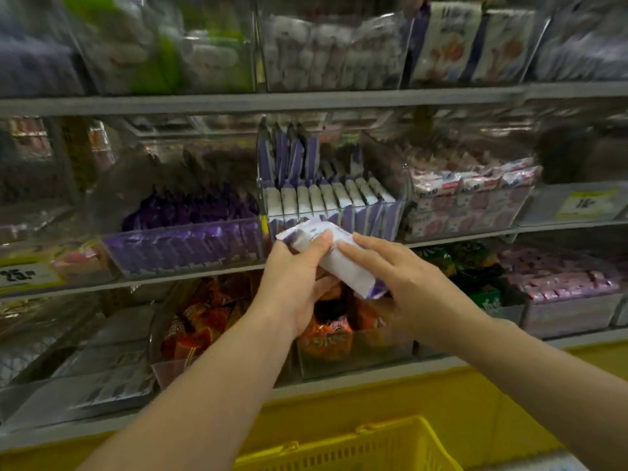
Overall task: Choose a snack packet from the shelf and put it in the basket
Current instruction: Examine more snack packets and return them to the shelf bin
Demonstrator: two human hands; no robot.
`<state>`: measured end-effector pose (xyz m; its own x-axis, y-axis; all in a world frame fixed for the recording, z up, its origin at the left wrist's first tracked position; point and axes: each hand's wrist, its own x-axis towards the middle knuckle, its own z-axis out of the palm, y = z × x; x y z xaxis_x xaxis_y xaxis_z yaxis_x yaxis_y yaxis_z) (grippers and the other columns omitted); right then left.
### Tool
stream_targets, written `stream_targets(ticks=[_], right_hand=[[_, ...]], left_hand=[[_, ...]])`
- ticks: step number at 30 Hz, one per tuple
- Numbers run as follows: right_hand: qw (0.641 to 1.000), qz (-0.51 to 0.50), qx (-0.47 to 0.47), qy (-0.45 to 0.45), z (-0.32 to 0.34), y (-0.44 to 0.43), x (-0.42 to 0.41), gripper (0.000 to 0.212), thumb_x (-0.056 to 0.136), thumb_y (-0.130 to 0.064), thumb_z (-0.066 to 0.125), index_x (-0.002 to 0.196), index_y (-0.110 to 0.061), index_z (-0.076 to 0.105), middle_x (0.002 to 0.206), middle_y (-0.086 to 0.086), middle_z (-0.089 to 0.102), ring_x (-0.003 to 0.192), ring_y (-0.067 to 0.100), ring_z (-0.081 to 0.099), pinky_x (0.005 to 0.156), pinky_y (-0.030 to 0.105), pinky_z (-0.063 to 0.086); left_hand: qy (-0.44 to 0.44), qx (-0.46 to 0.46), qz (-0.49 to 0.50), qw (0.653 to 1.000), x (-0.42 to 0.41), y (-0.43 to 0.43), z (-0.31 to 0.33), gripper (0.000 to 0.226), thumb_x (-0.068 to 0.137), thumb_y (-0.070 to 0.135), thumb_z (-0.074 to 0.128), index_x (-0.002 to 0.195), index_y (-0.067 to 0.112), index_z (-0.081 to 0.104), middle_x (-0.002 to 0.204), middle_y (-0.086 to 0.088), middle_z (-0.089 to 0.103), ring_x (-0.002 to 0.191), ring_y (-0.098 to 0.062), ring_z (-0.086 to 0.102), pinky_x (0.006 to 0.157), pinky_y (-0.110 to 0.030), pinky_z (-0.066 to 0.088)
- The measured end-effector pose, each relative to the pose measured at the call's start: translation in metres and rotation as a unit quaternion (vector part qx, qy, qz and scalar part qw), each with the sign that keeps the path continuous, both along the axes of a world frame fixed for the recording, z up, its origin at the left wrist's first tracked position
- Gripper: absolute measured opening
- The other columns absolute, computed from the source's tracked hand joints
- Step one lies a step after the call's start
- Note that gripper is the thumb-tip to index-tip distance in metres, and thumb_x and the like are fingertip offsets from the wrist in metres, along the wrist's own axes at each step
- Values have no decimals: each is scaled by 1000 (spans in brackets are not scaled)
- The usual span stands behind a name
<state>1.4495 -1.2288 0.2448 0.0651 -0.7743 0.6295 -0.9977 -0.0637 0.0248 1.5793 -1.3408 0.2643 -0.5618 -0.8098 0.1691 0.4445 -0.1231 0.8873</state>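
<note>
A white and purple snack packet (334, 258) is held in front of the middle shelf, tilted with its purple end down to the right. My left hand (292, 280) grips its upper left part, thumb on top and fingers curled underneath. My right hand (404, 283) holds its lower right part, fingers laid over the top face. A yellow plastic basket (353, 447) sits below my arms at the bottom edge of the view. Directly behind the packet stands a clear bin (331, 202) with several more white and purple packets.
Clear bins line the shelves: purple packets (183, 243) at left, pink and white packets (469, 202) at right, orange packets (326, 331) on the shelf below. The shelf base (475, 402) is yellow. Price tags (23, 275) hang on the shelf edges.
</note>
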Motion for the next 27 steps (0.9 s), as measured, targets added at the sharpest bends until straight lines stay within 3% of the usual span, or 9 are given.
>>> stream_targets(ticks=[2, 4, 7, 12, 14, 18, 20, 24, 27], right_hand=[[999, 13, -39, -17, 23, 0, -9, 74, 91, -18, 62, 150, -38, 22, 138, -17, 48, 113, 0, 53, 94, 21, 47], [996, 9, -72, -46, 43, -3, -19, 63, 93, -18, 59, 146, -36, 32, 97, -34, 52, 78, -16, 52, 71, 3, 41], [987, 2, -91, -133, 75, -15, -37, 41, 94, -22, 56, 134, -27, 48, 70, -22, 53, 68, -11, 56, 64, 10, 45], [969, -30, -130, -208, 119, -55, -64, 31, 92, -20, 58, 124, -20, 60, 94, -4, 70, 91, 12, 65, 82, 27, 51], [968, -63, -130, -203, 130, -76, -74, 25, 92, -23, 58, 115, -13, 63, 95, 3, 71, 94, 21, 66, 87, 38, 51], [970, -100, -134, -176, 143, -115, -90, 25, 93, -33, 59, 87, -9, 58, 78, 6, 65, 77, 24, 62, 75, 39, 51], [972, -104, -127, -171, 144, -132, -98, 25, 94, -36, 58, 85, -13, 54, 77, 4, 63, 73, 23, 61, 73, 40, 53], [972, -166, -113, -123, 144, -164, -112, 26, 94, -42, 55, 89, -18, 48, 85, 7, 65, 77, 30, 63, 71, 43, 54], [966, -227, -115, -55, 148, -189, -122, 26, 94, -46, 51, 102, -21, 53, 95, 7, 66, 88, 33, 64, 74, 40, 53]], left_hand=[[-31, -51, -36, 998, -9, -1, 22, 34, 94, 21, 59, 127, 15, 54, 116, -10, 68, 98, -23, 70, 75, -34, 60], [-69, -116, -58, 989, -19, -5, 42, 33, 98, 26, 54, 130, 20, 54, 118, -7, 67, 100, -21, 69, 74, -31, 59], [-147, -220, -63, 962, -35, -17, 67, 38, 101, 29, 47, 139, 26, 47, 125, 2, 61, 100, -13, 66, 67, -22, 59], [-267, -486, 15, 832, -59, -58, 94, 37, 98, 25, 52, 135, 22, 52, 121, 9, 62, 105, -4, 60, 81, -14, 48], [-320, -573, 86, 750, -64, -83, 104, 35, 97, 24, 54, 132, 23, 56, 123, 7, 64, 107, -6, 58, 91, -21, 44], [-406, -691, 243, 546, -70, -135, 120, 39, 95, 27, 51, 134, 30, 52, 131, 5, 56, 117, -18, 55, 93, -38, 48], [-418, -725, 264, 479, -76, -158, 126, 44, 93, 27, 50, 137, 30, 47, 138, 2, 49, 124, -23, 48, 96, -40, 42], [-414, -757, 258, 434, -95, -191, 137, 53, 92, 29, 50, 143, 33, 38, 149, 4, 35, 135, -22, 32, 110, -37, 27], [-421, -755, 233, 445, -110, -205, 139, 53, 94, 31, 47, 145, 36, 33, 154, 7, 27, 140, -21, 25, 115, -41, 22]])
